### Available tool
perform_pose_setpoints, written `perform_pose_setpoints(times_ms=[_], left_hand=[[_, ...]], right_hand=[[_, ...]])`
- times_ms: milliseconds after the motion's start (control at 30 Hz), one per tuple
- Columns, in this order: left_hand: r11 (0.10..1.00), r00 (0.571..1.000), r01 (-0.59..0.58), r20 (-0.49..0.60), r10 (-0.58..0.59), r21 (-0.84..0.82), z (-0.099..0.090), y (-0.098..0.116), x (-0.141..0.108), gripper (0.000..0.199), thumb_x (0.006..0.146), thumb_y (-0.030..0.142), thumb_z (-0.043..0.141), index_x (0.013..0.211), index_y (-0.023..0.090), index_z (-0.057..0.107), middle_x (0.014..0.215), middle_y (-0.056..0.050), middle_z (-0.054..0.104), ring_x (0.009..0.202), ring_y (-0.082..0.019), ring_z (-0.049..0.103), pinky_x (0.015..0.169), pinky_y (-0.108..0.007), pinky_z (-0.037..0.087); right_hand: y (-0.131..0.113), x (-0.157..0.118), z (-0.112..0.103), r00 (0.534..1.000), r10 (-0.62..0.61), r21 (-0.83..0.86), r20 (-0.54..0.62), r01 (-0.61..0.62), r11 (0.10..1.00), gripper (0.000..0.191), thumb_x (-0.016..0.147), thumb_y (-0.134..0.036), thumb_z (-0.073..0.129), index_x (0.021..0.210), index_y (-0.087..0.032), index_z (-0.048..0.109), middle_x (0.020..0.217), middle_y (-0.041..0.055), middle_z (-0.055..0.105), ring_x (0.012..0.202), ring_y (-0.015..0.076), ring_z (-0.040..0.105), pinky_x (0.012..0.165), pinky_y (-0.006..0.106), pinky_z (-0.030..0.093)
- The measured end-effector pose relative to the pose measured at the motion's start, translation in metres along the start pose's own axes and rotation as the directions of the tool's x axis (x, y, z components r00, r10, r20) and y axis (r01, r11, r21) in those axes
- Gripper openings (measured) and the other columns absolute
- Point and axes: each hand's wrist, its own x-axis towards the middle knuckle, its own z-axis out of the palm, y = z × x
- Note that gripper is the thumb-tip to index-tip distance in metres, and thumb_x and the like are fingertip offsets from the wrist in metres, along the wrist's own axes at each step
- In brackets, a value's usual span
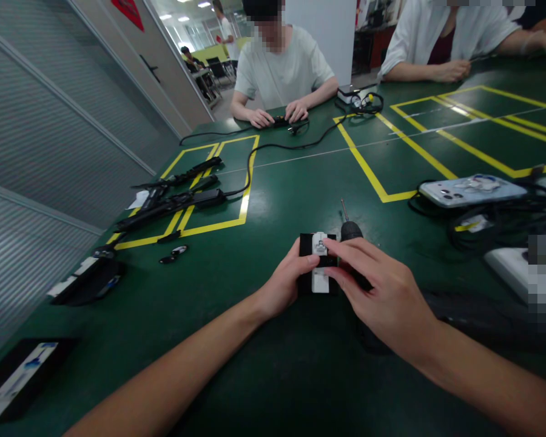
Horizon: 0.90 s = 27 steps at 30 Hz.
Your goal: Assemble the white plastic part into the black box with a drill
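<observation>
Assembly workshop, green worktable [273,194] with yellow taped zones [368,170], seated co-workers [282,67]
</observation>
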Motion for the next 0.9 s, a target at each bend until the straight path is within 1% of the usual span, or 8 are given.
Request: perform_pose_setpoints(times_ms=[100,200,333,400,500,600,700,900], left_hand=[[0.998,0.998,0.018,-0.061,-0.022,-0.059,0.005,0.001,0.001,0.039,0.080,0.034,0.055,0.113,0.018,0.043,0.101,-0.006,0.053,0.083,-0.016,0.052,0.071,-0.027,0.043],[0.991,0.998,0.028,-0.059,-0.036,-0.132,0.010,0.004,0.002,0.036,0.081,0.035,0.050,0.111,0.016,0.044,0.104,-0.008,0.053,0.088,-0.019,0.053,0.075,-0.031,0.043],[0.985,0.997,0.034,-0.069,-0.046,-0.168,0.011,0.005,0.001,0.041,0.070,0.021,0.048,0.110,0.016,0.043,0.103,-0.007,0.053,0.087,-0.019,0.052,0.074,-0.031,0.043],[0.992,0.994,0.050,-0.092,-0.061,-0.116,0.010,0.005,0.000,0.045,0.066,0.016,0.048,0.111,0.016,0.043,0.101,-0.006,0.052,0.084,-0.017,0.051,0.073,-0.029,0.042],[0.998,0.992,0.057,-0.111,-0.055,0.019,0.006,0.004,-0.001,0.043,0.071,0.016,0.050,0.113,0.018,0.042,0.103,-0.005,0.052,0.086,-0.017,0.050,0.077,-0.029,0.041],[0.989,0.995,-0.004,-0.099,0.019,0.147,0.003,0.004,-0.002,0.045,0.076,0.019,0.052,0.119,0.019,0.039,0.113,-0.006,0.049,0.099,-0.020,0.047,0.085,-0.032,0.039],[0.963,0.990,-0.068,-0.103,0.097,0.259,0.004,0.004,-0.005,0.051,0.078,0.020,0.054,0.124,0.020,0.034,0.118,-0.006,0.047,0.109,-0.022,0.042,0.093,-0.035,0.036],[0.917,0.967,-0.134,-0.152,0.203,0.375,0.009,0.001,-0.010,0.063,0.081,0.024,0.055,0.134,0.024,0.021,0.127,-0.009,0.040,0.115,-0.024,0.041,0.100,-0.042,0.032]], right_hand=[[0.001,0.003,-0.001,0.999,-0.034,-0.011,0.023,0.035,0.999,0.034,0.093,-0.011,0.039,0.114,0.005,0.060,0.105,0.0115,0.043,0.095,0.0233,0.044,0.086,0.034,0.034],[0.002,0.004,-0.001,0.999,-0.042,-0.044,0.014,0.043,0.998,0.036,0.092,-0.011,0.037,0.112,0.007,0.061,0.103,0.0120,0.043,0.093,0.0231,0.045,0.085,0.034,0.035],[0.002,0.003,0.000,0.999,-0.047,-0.093,-0.025,0.044,0.995,0.036,0.093,-0.013,0.037,0.109,0.008,0.061,0.104,0.0114,0.044,0.091,0.0221,0.046,0.084,0.034,0.036],[0.003,0.002,0.000,0.998,-0.046,-0.102,-0.041,0.041,0.994,0.035,0.093,-0.013,0.037,0.110,0.007,0.061,0.105,0.0104,0.044,0.091,0.0214,0.046,0.084,0.033,0.036],[0.003,0.001,-0.002,0.999,-0.030,-0.104,-0.021,0.028,0.994,0.035,0.093,-0.012,0.037,0.114,0.004,0.060,0.106,0.0092,0.044,0.091,0.0213,0.047,0.084,0.033,0.036],[0.003,0.001,-0.004,1.000,-0.011,-0.116,0.024,0.014,0.993,0.038,0.092,-0.013,0.036,0.118,0.002,0.059,0.105,0.0085,0.044,0.091,0.0218,0.047,0.082,0.035,0.037],[0.002,0.002,-0.004,0.999,-0.015,-0.120,0.048,0.021,0.993,0.037,0.092,-0.014,0.037,0.116,0.000,0.061,0.107,0.0081,0.043,0.093,0.0225,0.045,0.084,0.035,0.036],[0.004,0.000,-0.004,0.999,-0.022,-0.154,0.043,0.029,0.988,0.032,0.093,-0.013,0.038,0.112,-0.001,0.061,0.110,0.0077,0.043,0.095,0.0252,0.044,0.087,0.039,0.034]])
